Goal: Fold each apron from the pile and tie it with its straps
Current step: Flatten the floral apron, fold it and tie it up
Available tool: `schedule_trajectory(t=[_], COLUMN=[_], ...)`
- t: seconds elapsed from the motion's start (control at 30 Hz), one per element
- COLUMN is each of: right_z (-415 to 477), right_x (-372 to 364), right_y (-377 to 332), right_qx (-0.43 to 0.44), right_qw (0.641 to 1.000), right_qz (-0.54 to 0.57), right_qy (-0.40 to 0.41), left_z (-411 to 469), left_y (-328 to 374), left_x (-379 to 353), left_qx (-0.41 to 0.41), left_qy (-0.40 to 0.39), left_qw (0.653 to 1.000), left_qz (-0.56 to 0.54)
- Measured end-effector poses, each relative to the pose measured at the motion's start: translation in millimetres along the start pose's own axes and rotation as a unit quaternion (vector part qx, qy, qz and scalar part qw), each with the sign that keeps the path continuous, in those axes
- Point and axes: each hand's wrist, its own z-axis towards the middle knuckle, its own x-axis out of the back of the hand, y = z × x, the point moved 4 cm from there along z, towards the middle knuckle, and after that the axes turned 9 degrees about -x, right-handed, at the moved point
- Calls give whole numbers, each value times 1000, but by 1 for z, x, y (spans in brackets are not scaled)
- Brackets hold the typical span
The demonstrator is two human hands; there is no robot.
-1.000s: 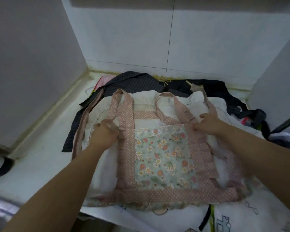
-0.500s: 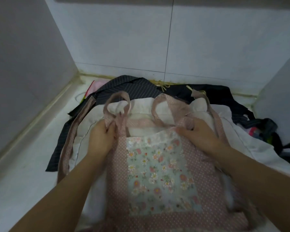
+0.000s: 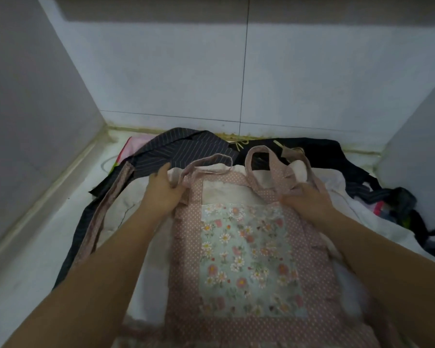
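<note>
Tiled walls are seen round the counter (image 3: 23, 285), where the left strap (image 3: 201, 164) is gripped by the left hand (image 3: 162, 194), the pink apron (image 3: 249, 247) is spread flat atop the pile (image 3: 186, 149), and the right strap (image 3: 274, 164) is gripped by the right hand (image 3: 309, 200); folding is judged barely begun, nothing tied.

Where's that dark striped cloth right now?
In the head view, the dark striped cloth lies at the pile's back left, under the pink floral apron, just beyond the left hand.

Since 1 s ago we brought both hands in from the bib's sides to its top corners. Left hand (image 3: 162, 194) now grips the left strap (image 3: 201, 162), and right hand (image 3: 309, 200) the right strap (image 3: 248, 162). The left loop has flattened toward 3 o'clock. The apron (image 3: 249, 259) hem has left view at 6 o'clock.
</note>
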Motion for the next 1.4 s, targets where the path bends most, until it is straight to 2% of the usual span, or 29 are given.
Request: schedule_trajectory(t=[0.1, 0.2, 0.27, 0.33, 0.4, 0.43, 0.47, 0.5, 0.53, 0.57, 0.6, 0.67, 0.73, 0.83, 0.9, 1.0, 1.07, 1.13, 1.2, 1.23, 1.3, 1.33, 1.37, 1.4], right_z=[20, 33, 35, 39, 41, 39, 38, 37, 38, 38, 40, 47, 53, 54, 56, 53, 54, 59, 65, 67, 62, 54, 40, 29], right_x=[1, -6, -16, -28, -35, -34, -29, -24, -18, -13, -11, -14, -22, -22, -15, -4, -2, -7, -10, -9, -7, -9, -15, -24], right_y=[0, -3, -12, -19, -23, -25, -27, -28, -28, -27, -27, -21, -12, -7, -12, -25, -25, -16, -5, -3, -5, -6, -7, -1], right_qx=[-45, -72, -36, 2, 38, 54, 61, 66, 73, 79, 80, 55, 12, -9, 35, 100, 126, 121, 67, 47, 99, 147, 193, 207], right_qw=[999, 997, 998, 988, 985, 991, 997, 997, 991, 985, 981, 986, 993, 998, 996, 985, 977, 983, 992, 993, 977, 954, 919, 894], right_qz=[19, 27, -43, -148, -165, -118, -49, 30, 95, 130, 147, 139, 111, 56, 63, 51, 37, 10, 17, 20, -59, -143, -231, -304], right_qy=[8, -18, -33, -32, -23, -11, 9, 36, 64, 84, 94, 79, 32, 13, 45, 134, 167, 137, 101, 111, 178, 220, 255, 256], left_z=[0, 3, 5, 10, 14, 16, 16, 12, 9, 7, 7, 15, 22, 24, 26, 33, 35, 34, 30, 23, 1, -12, -25, -36], left_y=[6, 9, 16, 19, 17, 16, 17, 21, 27, 29, 27, 12, 2, 3, 6, 8, 9, 4, 2, 8, 26, 34, 39, 37], left_x=[-3, -11, -19, -23, -18, -15, -15, -18, -18, -19, -22, -28, -27, -23, -17, -9, -7, -10, -14, -13, -15, -21, -29, -40], left_qx=[-47, -64, -75, -63, 8, 62, 130, 188, 221, 235, 243, 243, 193, 102, 81, 84, 51, 35, 20, -13, -130, -186, -220, -233], left_qy=[-26, -50, -42, -24, -15, -21, -48, -91, -125, -138, -135, -88, -30, -2, 21, 79, 104, 104, 106, 123, 145, 132, 99, 50], left_qw=[998, 984, 979, 986, 999, 996, 970, 917, 863, 836, 838, 891, 955, 986, 989, 976, 975, 982, 990, 991, 979, 967, 957, 947], left_qz=[39, 162, 183, 154, 38, -66, -200, -340, -437, -477, -470, -372, -224, -132, -119, -185, -190, -156, -90, -44, 58, 112, 164, 215])
